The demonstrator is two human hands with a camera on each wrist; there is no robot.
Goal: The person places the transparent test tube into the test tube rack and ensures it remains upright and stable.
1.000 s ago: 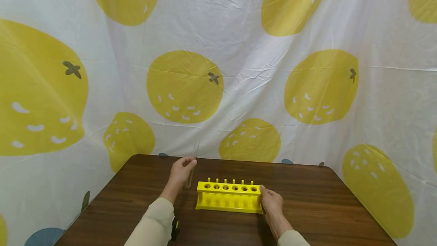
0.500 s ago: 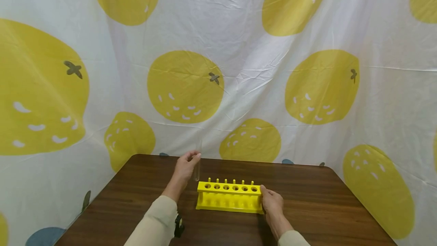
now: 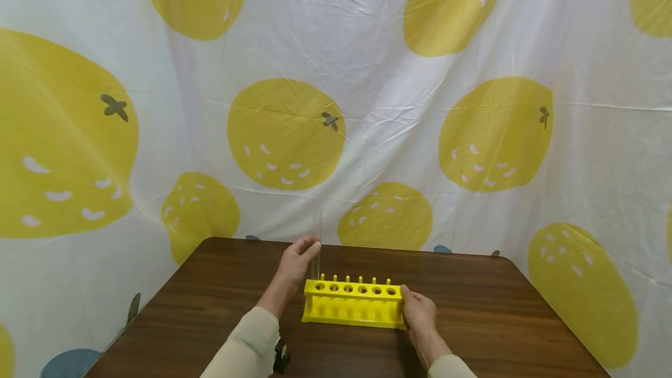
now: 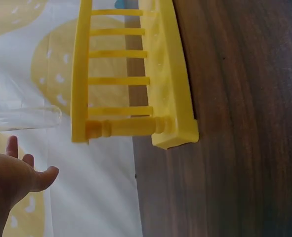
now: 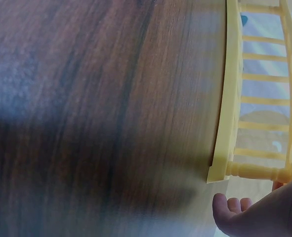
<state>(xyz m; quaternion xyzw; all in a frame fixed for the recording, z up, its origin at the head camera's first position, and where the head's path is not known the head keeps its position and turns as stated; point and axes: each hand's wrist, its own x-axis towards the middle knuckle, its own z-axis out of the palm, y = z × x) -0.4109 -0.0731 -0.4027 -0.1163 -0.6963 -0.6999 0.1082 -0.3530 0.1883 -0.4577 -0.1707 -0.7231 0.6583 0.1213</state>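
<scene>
A clear glass test tube stands nearly upright in my left hand, pinched between thumb and fingers. Its rounded lower end is just above the left end of a yellow test tube rack. From the left wrist, the tube shows apart from the rack's top plate. The rack has a row of round holes on top and several pegs along its back; no tubes are seen in it. At the rack's right end, my right hand grips the top plate's edge; other fingers curl loosely below.
The rack stands on a dark brown wooden table. Behind and beside the table hangs a white curtain printed with yellow fruit. A black device sits at my left wrist.
My left hand has moved right with the test tube, bringing it from beside the rack to its left end. The tube has turned from tilted to nearly upright. My right hand and the rack stay put.
</scene>
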